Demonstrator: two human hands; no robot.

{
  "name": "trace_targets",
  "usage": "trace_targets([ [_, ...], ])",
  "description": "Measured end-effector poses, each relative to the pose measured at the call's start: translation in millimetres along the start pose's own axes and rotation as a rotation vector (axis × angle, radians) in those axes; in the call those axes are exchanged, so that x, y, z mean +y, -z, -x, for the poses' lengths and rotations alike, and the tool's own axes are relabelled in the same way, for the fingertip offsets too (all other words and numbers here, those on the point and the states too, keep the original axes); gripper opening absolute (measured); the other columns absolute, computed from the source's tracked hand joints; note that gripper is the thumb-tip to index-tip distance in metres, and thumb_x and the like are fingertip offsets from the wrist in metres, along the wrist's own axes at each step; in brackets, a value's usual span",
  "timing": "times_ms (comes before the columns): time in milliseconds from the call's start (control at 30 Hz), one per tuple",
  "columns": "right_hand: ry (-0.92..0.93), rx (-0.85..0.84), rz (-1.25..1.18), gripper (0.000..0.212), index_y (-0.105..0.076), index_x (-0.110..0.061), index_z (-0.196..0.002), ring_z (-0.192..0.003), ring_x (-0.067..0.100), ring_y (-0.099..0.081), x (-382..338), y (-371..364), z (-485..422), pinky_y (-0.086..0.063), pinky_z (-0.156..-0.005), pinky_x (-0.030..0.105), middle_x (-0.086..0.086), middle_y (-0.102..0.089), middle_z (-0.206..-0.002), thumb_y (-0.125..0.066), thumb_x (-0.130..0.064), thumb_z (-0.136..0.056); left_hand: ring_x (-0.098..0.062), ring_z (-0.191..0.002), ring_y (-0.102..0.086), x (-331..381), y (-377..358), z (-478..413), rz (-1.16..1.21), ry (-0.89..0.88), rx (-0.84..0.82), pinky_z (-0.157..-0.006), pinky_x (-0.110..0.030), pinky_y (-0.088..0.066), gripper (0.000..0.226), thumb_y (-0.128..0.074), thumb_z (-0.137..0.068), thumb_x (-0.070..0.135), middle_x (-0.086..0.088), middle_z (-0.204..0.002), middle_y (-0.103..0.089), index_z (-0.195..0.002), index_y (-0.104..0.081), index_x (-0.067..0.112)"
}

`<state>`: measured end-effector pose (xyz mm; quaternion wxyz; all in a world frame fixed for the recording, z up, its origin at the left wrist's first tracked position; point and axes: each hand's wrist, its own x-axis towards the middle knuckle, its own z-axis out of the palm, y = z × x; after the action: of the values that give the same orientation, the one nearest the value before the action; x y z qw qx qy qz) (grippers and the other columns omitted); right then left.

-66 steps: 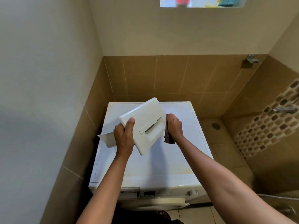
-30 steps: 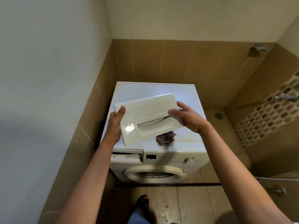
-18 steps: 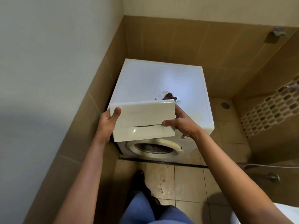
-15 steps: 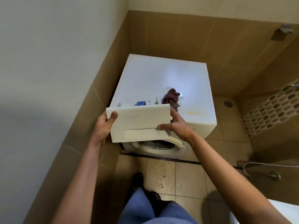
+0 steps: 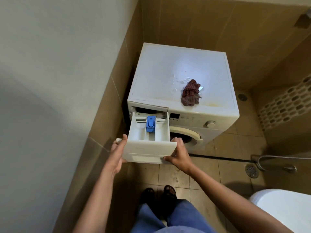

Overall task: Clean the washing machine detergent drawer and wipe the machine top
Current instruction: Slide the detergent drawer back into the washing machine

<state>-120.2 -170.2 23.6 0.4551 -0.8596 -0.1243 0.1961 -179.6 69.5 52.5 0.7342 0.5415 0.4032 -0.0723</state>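
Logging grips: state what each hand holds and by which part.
Both hold the detergent drawer by its front panel: left hand on the left end, right hand on the right end.

I noted a small tiled washroom. The left wall (image 5: 50, 73) was plain off-white plaster above a lower band of tan tiles (image 5: 101, 132). The rear wall (image 5: 193, 22) carried the same tan tiling, with a metal fitting (image 5: 303, 20) at the upper right edge. The right-hand wall bore a mosaic strip (image 5: 284, 108) of oval pieces. The floor (image 5: 181, 174) was beige tile, visibly scuffed and stained. I recorded a round floor drain (image 5: 252, 170) beside a metal hose (image 5: 277, 158), a second drain (image 5: 242, 97) farther back, and a white toilet (image 5: 286, 209) at the lower right.
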Motion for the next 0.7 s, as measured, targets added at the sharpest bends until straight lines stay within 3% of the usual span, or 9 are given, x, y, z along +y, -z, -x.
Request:
trace_targets([
  [133,-0.067,0.051,0.041,0.055,-0.043,-0.016,-0.103,-0.104,0.013,-0.048,4,-19,-6,-0.053,-0.088,0.025,-0.003,-0.041,-0.115,-0.082,-0.008,-0.066,-0.019,-0.086,-0.056,-7,-5,-19,0.021,0.024,0.121,-0.091,-0.050,-0.048,0.027,-0.065,-0.090,0.032,-0.007,-0.096,-0.056,-0.101,-0.046,0.016],
  [200,-0.078,0.065,0.069,0.050,-0.046,-0.015,-0.101,-0.105,0.013,-0.048,6,-26,-13,-0.052,-0.088,0.024,-0.003,-0.042,-0.115,-0.082,-0.007,-0.066,-0.019,-0.086,-0.054,-10,-6,-31,0.025,0.041,0.170,-0.090,-0.047,-0.049,0.030,-0.067,-0.088,0.023,-0.008,-0.098,-0.054,-0.106,-0.046,0.012],
  [333,-0.104,0.109,0.074,0.044,-0.049,-0.020,-0.095,-0.102,0.012,-0.048,9,-35,-25,-0.049,-0.085,0.018,-0.002,-0.046,-0.113,-0.081,-0.006,-0.068,-0.018,-0.085,-0.053,-12,-7,-52,0.023,0.046,0.204,-0.073,-0.034,-0.052,0.036,-0.065,-0.086,0.015,-0.007,-0.095,-0.051,-0.113,-0.044,0.005],
  [433,-0.133,0.099,0.061,0.042,-0.051,-0.021,-0.093,-0.097,0.011,-0.048,10,-39,-34,-0.045,-0.075,0.006,-0.001,-0.047,-0.108,-0.081,-0.006,-0.068,-0.017,-0.084,-0.052,-11,-7,-64,0.020,0.043,0.210,-0.070,-0.029,-0.052,0.036,-0.064,-0.086,0.014,-0.006,-0.094,-0.049,-0.114,-0.043,0.007],
  [567,-0.161,0.089,0.037,0.043,-0.060,-0.017,-0.099,-0.094,0.009,-0.047,15,-49,-37,-0.041,-0.069,-0.001,-0.001,-0.048,-0.106,-0.084,-0.006,-0.065,-0.015,-0.079,-0.051,-17,-2,-77,0.037,0.055,0.238,-0.066,-0.026,-0.049,0.030,-0.063,-0.085,0.010,-0.006,-0.092,-0.050,-0.109,-0.046,0.005],
  [700,-0.198,0.067,0.018,0.046,-0.048,-0.028,-0.078,-0.084,0.004,-0.045,21,-60,-38,-0.042,-0.063,0.000,-0.002,-0.047,-0.100,-0.085,-0.004,-0.064,-0.016,-0.077,-0.050,-28,6,-86,0.037,0.079,0.256,-0.070,-0.034,-0.045,0.017,-0.063,-0.084,0.009,-0.006,-0.088,-0.051,-0.089,-0.048,0.011],
])
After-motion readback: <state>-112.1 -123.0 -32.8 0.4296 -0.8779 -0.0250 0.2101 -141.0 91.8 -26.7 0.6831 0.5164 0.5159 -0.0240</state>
